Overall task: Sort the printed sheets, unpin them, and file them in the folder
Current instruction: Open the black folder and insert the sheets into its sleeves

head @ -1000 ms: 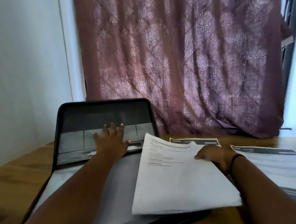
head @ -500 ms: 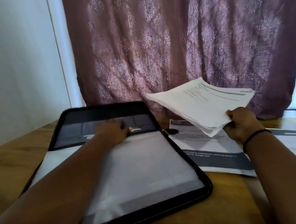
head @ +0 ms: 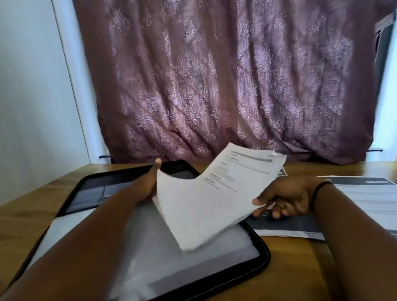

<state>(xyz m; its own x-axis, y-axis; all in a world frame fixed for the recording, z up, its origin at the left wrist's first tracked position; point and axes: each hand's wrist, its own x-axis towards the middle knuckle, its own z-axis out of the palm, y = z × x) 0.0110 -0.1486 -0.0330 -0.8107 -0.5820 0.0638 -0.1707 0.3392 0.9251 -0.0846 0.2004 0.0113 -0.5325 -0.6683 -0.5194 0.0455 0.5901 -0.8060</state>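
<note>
Filing step: a bundle of printed sheets point(head: 209, 202) carried over the open folder point(head: 255, 246).

My right hand point(head: 287, 198) has its grip clamped on the bundle's right edge, thumb on top, fingers beneath; my left hand point(head: 148, 185) meets the left edge, fingers mostly hidden, so its grip I cannot tell. The white pages, text-side up, sag and curl above the folder's clear sleeves. Next, I judge, they must be levelled and slid in. More printed sheets point(head: 368, 201) lie on the desk point(head: 302, 271) beside it.

Dim, backlit daylight glows through the curtain point(head: 223, 75) and flares at the right edge, while the lower frame looks motion-blurred and the edges perhaps bowed.
</note>
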